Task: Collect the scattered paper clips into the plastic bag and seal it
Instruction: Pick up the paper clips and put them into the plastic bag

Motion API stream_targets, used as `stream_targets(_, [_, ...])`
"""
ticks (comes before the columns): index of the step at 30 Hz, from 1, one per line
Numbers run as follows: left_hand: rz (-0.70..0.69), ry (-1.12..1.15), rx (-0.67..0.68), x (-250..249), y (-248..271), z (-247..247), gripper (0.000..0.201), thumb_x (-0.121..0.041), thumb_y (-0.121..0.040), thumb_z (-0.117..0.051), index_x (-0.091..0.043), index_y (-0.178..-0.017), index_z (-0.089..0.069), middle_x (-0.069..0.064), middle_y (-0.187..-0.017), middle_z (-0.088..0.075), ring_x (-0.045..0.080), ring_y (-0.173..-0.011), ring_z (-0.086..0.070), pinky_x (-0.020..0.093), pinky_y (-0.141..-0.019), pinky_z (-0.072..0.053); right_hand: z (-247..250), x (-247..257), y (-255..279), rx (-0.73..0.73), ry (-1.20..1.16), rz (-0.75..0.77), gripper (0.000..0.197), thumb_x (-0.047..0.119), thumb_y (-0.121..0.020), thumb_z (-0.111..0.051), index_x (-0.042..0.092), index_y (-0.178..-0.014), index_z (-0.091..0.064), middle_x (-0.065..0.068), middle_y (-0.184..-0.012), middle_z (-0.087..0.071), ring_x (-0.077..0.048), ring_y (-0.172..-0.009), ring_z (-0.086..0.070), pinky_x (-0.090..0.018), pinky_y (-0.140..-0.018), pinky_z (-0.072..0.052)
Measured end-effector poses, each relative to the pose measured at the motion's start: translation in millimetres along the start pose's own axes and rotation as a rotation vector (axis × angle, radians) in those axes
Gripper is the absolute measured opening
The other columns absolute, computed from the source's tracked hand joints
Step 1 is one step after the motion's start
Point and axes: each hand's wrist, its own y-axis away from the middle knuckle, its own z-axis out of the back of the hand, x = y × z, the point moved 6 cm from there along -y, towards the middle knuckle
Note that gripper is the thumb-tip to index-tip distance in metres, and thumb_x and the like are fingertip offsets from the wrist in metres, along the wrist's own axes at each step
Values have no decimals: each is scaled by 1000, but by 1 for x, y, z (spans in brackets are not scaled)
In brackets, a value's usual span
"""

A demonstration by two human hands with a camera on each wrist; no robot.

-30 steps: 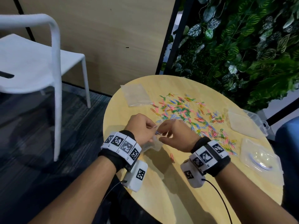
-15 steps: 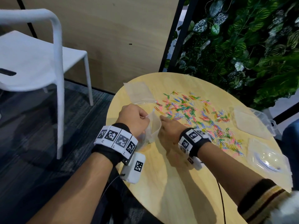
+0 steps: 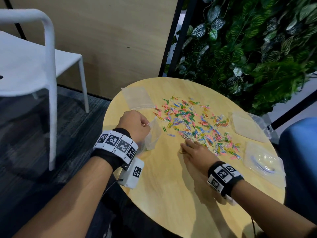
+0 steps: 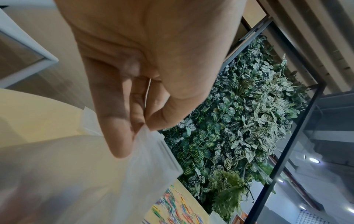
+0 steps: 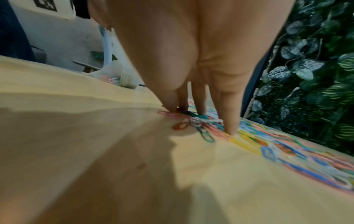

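Colourful paper clips point(image 3: 192, 121) lie scattered across the middle of the round wooden table point(image 3: 171, 194). My left hand point(image 3: 146, 124) pinches the rim of a small clear plastic bag point(image 3: 153, 136), which hangs at the table's left edge with a few clips inside. The left wrist view shows thumb and fingers of the left hand point(image 4: 147, 121) pinching the bag point(image 4: 145, 166). My right hand point(image 3: 190, 148) lies palm down at the near edge of the pile. Its fingers point(image 5: 229, 121) reach straight down onto the clips point(image 5: 268, 144), with the bag point(image 5: 118, 77) behind them.
A second flat plastic bag point(image 3: 137, 97) lies at the table's far left. Two clear plastic containers point(image 3: 248, 126) point(image 3: 262, 162) sit at the right edge. A white chair point(image 3: 34, 66) stands to the left, and a plant wall point(image 3: 248, 48) is behind the table.
My right hand left the bag's mouth and moved right onto the near edge of the clip pile. The left hand kept hold of the bag.
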Motion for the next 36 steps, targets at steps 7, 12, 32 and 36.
stream_targets(7, [-14, 3, 20, -7, 0, -8, 17, -12, -84, -63, -15, -89, -79, 6, -97, -74, 29, -83, -72, 39, -81, -61, 27, -23, 16, -211, -192, -169, 15, 20, -89, -62, 13, -88, -75, -5, -87, -69, -21, -78, -64, -33, -73, -55])
stream_targets(12, [-44, 0, 76, -15, 1, -21, 19, -10, -84, -63, -12, -94, -79, 9, -96, -74, 31, -79, -73, 42, -77, -62, 31, -61, 26, -286, -454, -448, 6, 17, -79, -74, 19, -83, -79, 1, -80, -73, -14, -72, -64, -23, -65, -52])
stream_targets(32, [-72, 81, 87, -22, 8, -49, 18, -7, -92, -56, -8, -88, -73, 15, -90, -74, 25, -58, -75, 37, -67, -63, 62, 53, -13, -181, -2503, -411, 23, -3, -87, -59, -1, -111, -60, -12, -93, -65, -14, -80, -70, -21, -71, -59])
stream_targets(36, [-46, 182, 37, -20, 6, -44, 16, -9, -92, -61, -4, -93, -75, 10, -94, -74, 26, -59, -74, 37, -68, -63, 43, 72, -19, -149, -2353, -425, 14, -5, -87, -57, -3, -101, -62, -13, -96, -66, -14, -83, -69, -23, -76, -59])
